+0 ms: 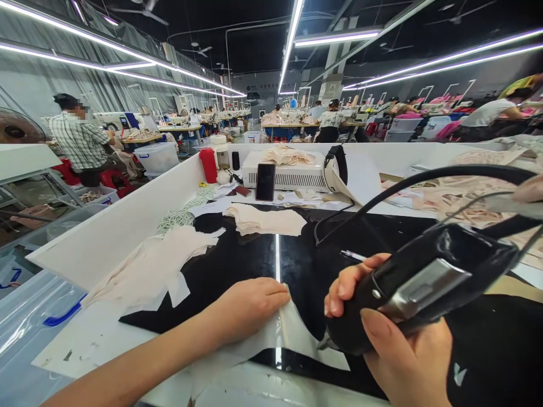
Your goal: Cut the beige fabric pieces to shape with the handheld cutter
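Note:
My left hand [258,305] presses down on a pale fabric piece [299,328] at the front of the black work surface, its fingers drawn together over the far edge. My right hand [407,350] is wrapped around a black corded hand tool [428,282] with a silver plate on its side. The tool's small metal tip [326,342] is low, over or against the right part of the fabric; exact contact cannot be made out. A stack of cream fabric pieces [265,219] lies beyond my hands, and a looser pile [148,265] is to the left.
A phone [265,182] leans on a white vented box [292,172]. A red container [207,165] and black thread spool [235,160] stand nearby. A thick black cable [407,181] arches over the right side. A pen [353,255] lies behind the tool. Other people work at tables beyond.

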Tool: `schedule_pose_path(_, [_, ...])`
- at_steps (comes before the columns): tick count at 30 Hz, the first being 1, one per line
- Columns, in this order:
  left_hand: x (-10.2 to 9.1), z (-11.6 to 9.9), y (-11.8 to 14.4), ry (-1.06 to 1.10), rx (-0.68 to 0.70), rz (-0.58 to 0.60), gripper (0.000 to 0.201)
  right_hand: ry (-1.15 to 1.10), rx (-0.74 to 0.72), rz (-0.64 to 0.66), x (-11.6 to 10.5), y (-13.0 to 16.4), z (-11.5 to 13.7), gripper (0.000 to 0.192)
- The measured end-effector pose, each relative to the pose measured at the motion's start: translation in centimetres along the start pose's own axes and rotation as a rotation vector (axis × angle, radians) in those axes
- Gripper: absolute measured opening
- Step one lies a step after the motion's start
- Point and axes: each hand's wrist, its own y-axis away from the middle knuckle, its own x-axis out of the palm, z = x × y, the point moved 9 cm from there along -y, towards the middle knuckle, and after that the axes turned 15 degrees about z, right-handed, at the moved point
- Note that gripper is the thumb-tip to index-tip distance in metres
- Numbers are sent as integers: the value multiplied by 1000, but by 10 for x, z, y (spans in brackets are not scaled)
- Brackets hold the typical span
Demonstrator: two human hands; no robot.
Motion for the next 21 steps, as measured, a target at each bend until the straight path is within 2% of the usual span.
schedule_pose_path(6, [-1,-3,5,-30,32,-51,28,19,16,-18,-3,2,0,34])
schedule_pose_path(14, [1,-1,6,-19,21,-56,33,17,40,16,-10,5,-2,33])
schedule_pose_path(21, [2,-2,7,-34,25,-93,29,-8,67,7,-10,-3,-4,35])
